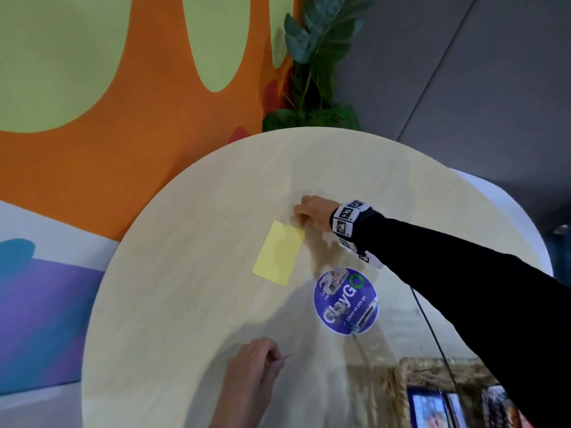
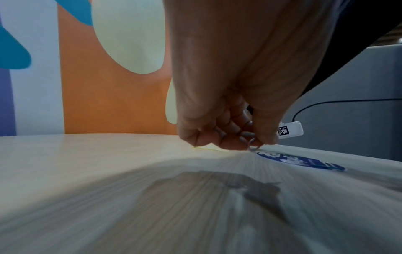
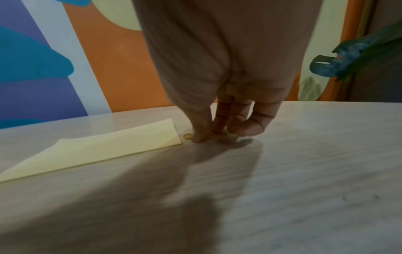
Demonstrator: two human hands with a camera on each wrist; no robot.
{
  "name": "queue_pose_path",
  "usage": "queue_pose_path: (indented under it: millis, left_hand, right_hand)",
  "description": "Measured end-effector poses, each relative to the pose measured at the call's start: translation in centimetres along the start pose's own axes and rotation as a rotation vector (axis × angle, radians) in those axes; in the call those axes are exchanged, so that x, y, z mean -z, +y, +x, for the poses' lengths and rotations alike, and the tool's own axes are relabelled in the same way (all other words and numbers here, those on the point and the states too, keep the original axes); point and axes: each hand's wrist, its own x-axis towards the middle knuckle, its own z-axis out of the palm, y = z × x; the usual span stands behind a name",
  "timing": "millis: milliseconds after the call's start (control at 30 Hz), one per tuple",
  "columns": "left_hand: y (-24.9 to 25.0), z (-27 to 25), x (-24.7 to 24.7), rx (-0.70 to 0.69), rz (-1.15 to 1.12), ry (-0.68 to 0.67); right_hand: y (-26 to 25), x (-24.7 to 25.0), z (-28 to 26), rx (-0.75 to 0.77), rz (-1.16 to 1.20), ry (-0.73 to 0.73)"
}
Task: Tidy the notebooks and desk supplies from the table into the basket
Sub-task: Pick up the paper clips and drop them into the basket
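A yellow sticky-note pad (image 1: 279,253) (image 3: 97,151) lies flat on the round pale wooden table (image 1: 191,242). My right hand (image 1: 304,213) reaches down just past the pad's far right corner. Its thumb and fingertips (image 3: 202,135) pinch together on the tabletop around a small yellow paper clip (image 3: 187,136). My left hand (image 1: 256,362) hovers low over the near part of the table, fingers curled. It pinches a thin paper clip (image 2: 252,146) (image 1: 289,356). The woven basket (image 1: 401,375) stands at the near right with notebooks (image 1: 429,409) inside.
A round blue sticker (image 1: 346,301) is stuck to the table between the pad and the basket, with what looks like a small blue clip (image 1: 355,328) at its near edge. A leafy plant (image 1: 312,72) and a painted wall stand behind the table. A black cable (image 1: 432,335) hangs from my right arm.
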Motion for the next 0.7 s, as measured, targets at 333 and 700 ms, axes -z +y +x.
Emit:
queue_pose_path:
  millis: [333, 700]
  left_hand:
    - [2.2, -1.3, -0.2, 0.041, -0.057, -0.026]
    - [8.4, -3.8, -1.4, -0.098, -0.076, -0.071]
  right_hand:
    - [-1.7, 3.1, -8.2, -0.071, 0.083, 0.087]
    - [-7.4, -3.6, -36.1, -0.125, 0.27, -0.06]
